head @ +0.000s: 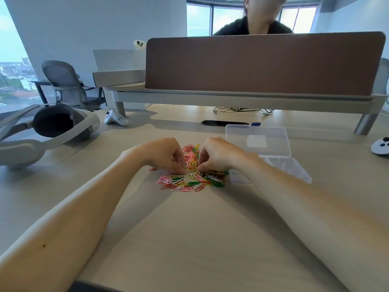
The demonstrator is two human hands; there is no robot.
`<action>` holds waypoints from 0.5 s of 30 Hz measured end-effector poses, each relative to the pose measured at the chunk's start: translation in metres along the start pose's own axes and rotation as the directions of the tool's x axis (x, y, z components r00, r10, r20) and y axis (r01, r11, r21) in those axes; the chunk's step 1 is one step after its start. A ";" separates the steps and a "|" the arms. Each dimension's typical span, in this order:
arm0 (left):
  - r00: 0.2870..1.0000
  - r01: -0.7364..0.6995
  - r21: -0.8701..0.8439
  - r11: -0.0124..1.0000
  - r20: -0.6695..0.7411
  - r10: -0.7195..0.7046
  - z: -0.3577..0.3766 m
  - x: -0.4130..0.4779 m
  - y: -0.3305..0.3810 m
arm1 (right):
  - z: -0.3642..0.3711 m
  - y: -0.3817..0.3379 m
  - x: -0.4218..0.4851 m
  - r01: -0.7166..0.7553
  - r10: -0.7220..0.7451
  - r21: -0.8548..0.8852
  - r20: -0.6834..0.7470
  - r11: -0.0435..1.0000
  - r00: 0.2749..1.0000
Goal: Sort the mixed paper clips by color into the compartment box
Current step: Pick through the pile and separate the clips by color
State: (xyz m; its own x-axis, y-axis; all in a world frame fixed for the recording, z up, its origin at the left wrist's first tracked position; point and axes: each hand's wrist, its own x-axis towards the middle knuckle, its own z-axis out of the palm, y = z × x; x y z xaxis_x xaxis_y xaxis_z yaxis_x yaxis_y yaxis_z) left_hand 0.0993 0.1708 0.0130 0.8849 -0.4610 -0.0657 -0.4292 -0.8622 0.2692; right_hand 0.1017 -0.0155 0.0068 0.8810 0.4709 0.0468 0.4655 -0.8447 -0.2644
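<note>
Head view: multicoloured paper clips [190, 173] heaped loosely.

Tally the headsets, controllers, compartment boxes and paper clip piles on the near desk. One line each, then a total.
Headset: 1
Controllers: 2
Compartment box: 1
Paper clip pile: 1
Total: 5

text: dark handwritten mark | on: white controller [116, 120] | reading: too small to make out
</note>
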 end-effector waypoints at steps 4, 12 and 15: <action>1.000 0.002 -0.007 1.000 -0.006 -0.002 -0.001 -0.001 -0.001 | 0.000 0.000 -0.002 -0.012 0.012 0.010 0.022 1.000 1.000; 0.997 0.021 -0.074 0.997 -0.076 -0.026 0.000 0.003 -0.012 | -0.003 0.002 -0.002 -0.012 0.011 0.045 0.019 0.999 1.000; 0.995 0.021 -0.056 0.998 -0.093 -0.026 -0.001 0.003 -0.016 | -0.005 0.004 -0.004 -0.020 0.021 0.055 -0.003 0.998 1.000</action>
State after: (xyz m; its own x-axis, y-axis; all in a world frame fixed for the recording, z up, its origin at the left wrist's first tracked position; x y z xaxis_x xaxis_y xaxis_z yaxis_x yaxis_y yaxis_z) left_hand 0.1097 0.1837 0.0097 0.9087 -0.4171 0.0165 -0.3999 -0.8586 0.3208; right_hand 0.1008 -0.0220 0.0104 0.8907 0.4524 0.0447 0.4420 -0.8387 -0.3181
